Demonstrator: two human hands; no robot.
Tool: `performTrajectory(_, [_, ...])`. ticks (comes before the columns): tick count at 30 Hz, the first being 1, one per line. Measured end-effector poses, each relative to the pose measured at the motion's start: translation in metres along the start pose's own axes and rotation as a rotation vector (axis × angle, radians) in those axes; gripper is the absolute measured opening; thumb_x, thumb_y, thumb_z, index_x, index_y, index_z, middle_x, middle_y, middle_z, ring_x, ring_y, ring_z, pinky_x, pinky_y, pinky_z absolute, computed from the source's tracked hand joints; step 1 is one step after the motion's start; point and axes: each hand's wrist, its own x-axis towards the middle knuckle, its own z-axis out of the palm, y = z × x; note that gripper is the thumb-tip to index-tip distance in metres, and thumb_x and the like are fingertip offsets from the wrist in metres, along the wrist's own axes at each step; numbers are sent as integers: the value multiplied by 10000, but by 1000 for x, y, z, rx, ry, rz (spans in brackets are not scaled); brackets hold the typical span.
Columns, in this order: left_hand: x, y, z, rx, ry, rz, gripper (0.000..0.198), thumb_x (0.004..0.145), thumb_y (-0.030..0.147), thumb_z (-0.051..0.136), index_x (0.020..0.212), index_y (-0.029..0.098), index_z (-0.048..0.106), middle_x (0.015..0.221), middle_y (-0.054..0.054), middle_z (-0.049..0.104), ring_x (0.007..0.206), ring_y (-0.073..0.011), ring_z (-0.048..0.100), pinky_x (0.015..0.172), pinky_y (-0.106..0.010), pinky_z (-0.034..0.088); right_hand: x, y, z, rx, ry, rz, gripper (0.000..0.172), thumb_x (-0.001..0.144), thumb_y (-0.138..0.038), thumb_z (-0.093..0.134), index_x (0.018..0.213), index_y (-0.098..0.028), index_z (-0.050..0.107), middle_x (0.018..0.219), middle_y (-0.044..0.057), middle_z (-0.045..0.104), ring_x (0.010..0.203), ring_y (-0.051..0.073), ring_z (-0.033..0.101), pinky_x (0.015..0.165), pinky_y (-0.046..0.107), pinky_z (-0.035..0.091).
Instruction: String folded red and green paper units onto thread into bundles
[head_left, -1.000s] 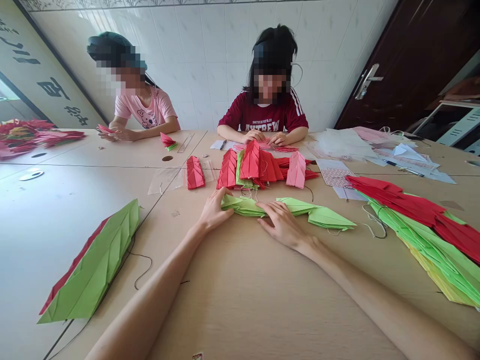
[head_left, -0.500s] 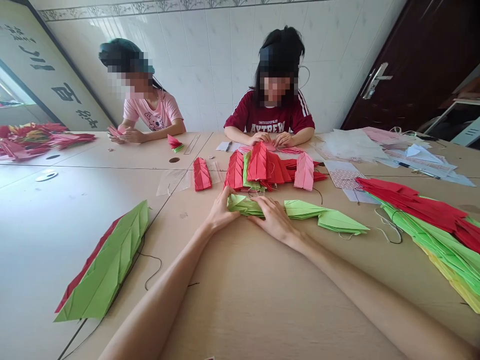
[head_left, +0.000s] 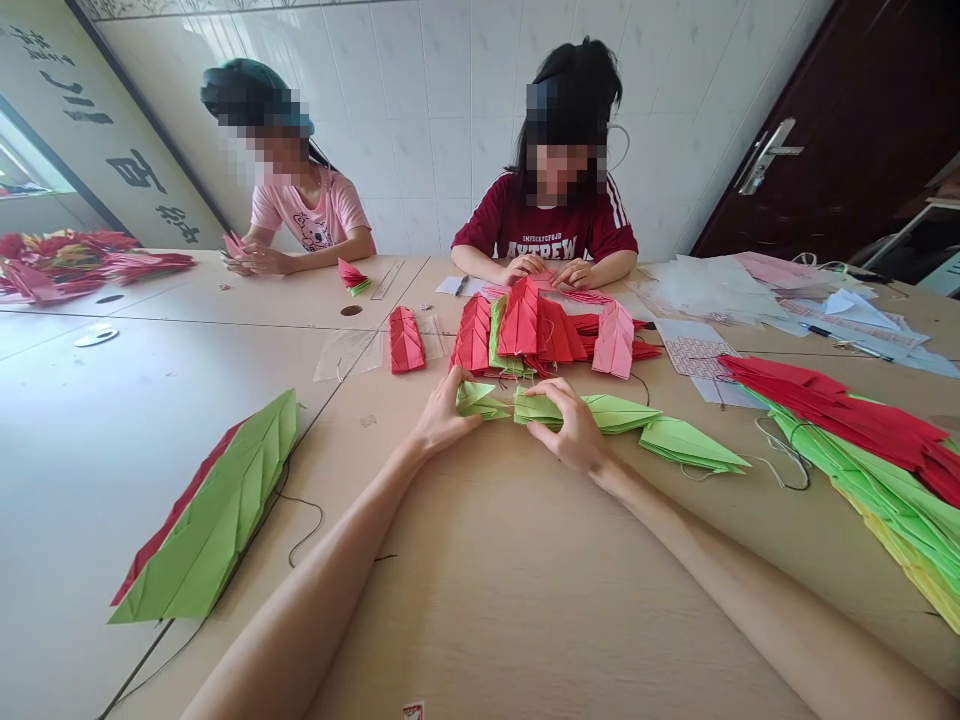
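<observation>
My left hand (head_left: 448, 415) is closed round the left end of a small bundle of folded green paper (head_left: 480, 400). With fingers and thumb bent, my right hand (head_left: 568, 425) grips a second stack of folded green paper (head_left: 621, 413), just right of the first. A narrow gap with string shows between the two. Further right, another green folded paper bundle (head_left: 691, 443) lies on the table with white string beside it. Just beyond my hands stand red folded papers (head_left: 520, 322) and a pink folded paper (head_left: 613, 340).
Left lies a large green and red folded paper (head_left: 214, 510) with dark string. A long pile of red, green and yellow folded paper (head_left: 862, 430) is at right. Two people (head_left: 311, 210) sit across the table; loose sheets (head_left: 712, 290) lie at the back right.
My right hand has moved right with its green stack, opening a gap from the bundle in my left hand. The view has shifted slightly.
</observation>
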Motion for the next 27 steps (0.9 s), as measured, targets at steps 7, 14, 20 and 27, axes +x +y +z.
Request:
performTrajectory(7, [0, 0, 2, 36, -20, 13, 348, 580, 137, 526, 899, 208, 405, 843, 8, 512, 813, -184, 462, 721, -297, 377, -1, -3, 1, 20, -41, -32, 270, 701, -179, 542, 971, -203, 550, 1026, 70, 537, 972, 238, 561, 864, 364, 439])
performTrajectory(14, [-1, 0, 2, 47, -15, 3, 374, 584, 120, 538, 925, 212, 414, 872, 4, 513, 834, -190, 463, 732, -299, 375, -2, -8, 1, -10, -66, -61, 343, 686, -173, 554, 1028, -200, 537, 1070, 81, 523, 997, 252, 550, 833, 367, 450])
performTrajectory(20, [0, -2, 3, 44, 8, 5, 364, 602, 137, 538, 934, 217, 412, 897, 4, 519, 847, -192, 467, 737, -297, 378, -3, -8, 3, -43, -54, -73, 514, 679, -176, 557, 1185, -174, 469, 1122, 105, 484, 1053, 263, 520, 851, 364, 459])
performTrajectory(27, [-1, -4, 5, 47, 4, 19, 349, 604, 145, 540, 918, 215, 405, 899, 0, 511, 860, -197, 463, 747, -307, 381, -4, -8, 3, -61, -59, -81, 476, 682, -175, 566, 1150, -199, 488, 1089, 91, 476, 1021, 260, 528, 833, 371, 464])
